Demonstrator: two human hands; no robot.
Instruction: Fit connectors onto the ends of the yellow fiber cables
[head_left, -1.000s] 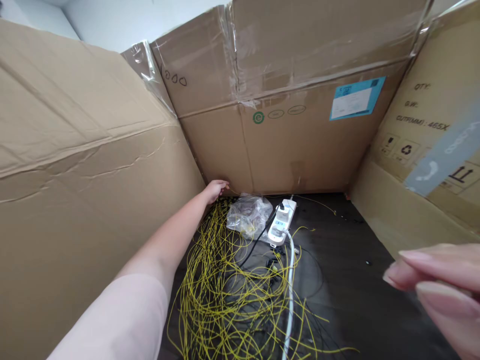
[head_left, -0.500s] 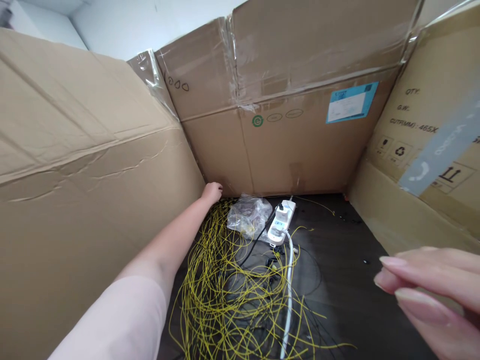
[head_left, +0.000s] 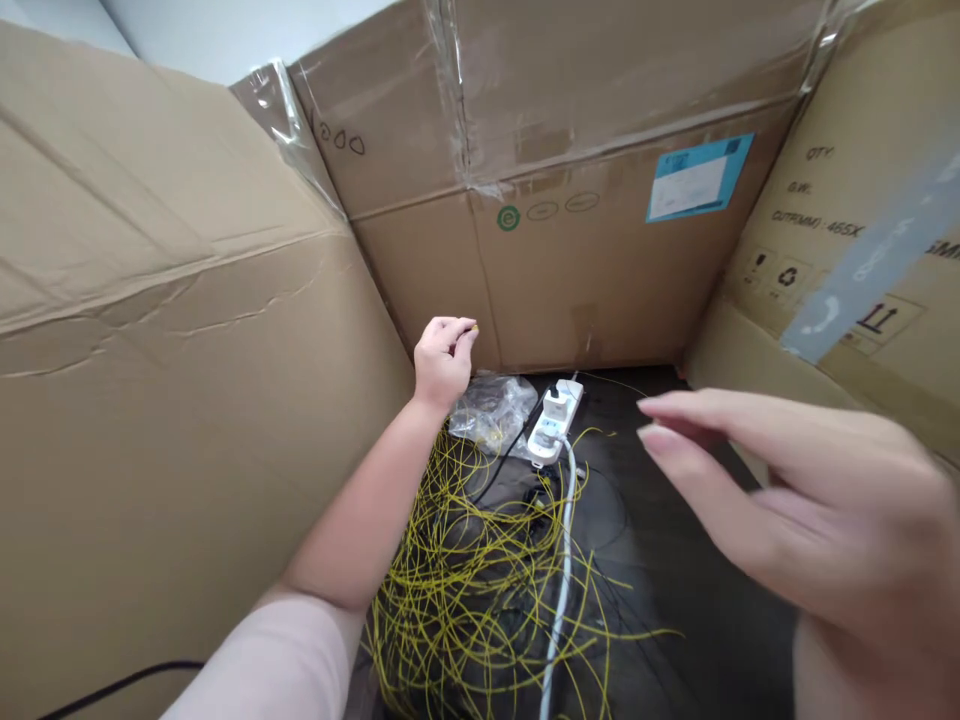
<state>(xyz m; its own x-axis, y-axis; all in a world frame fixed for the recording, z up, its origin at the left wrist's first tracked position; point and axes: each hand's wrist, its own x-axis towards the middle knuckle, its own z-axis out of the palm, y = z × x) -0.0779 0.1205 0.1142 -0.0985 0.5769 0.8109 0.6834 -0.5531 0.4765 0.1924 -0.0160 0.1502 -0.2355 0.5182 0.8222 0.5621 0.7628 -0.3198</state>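
My left hand (head_left: 444, 360) is raised in front of the back cardboard wall, thumb and forefinger pinched on a yellow wire, of which only a small bit shows at the fingertips. Below that hand a tangled heap of thin yellow wires (head_left: 450, 570) spreads over a dark surface. On the right, close to the camera, my right hand (head_left: 795, 490) has its thumb and forefinger brought together in a pinch. Whatever may be between those fingertips is too small to make out.
A white power strip (head_left: 537, 447) with plugs in it lies beside a crumpled clear plastic bag (head_left: 491, 410). Its thick white cord (head_left: 564, 580) runs toward me. Cardboard walls stand at left (head_left: 187, 450), back (head_left: 600, 280) and right (head_left: 750, 330). A black cable (head_left: 124, 678) crosses the lower left.
My left hand has risen from the back left corner above the wires and moved right. My right hand has come up and left, further into view. The view has shifted slightly.
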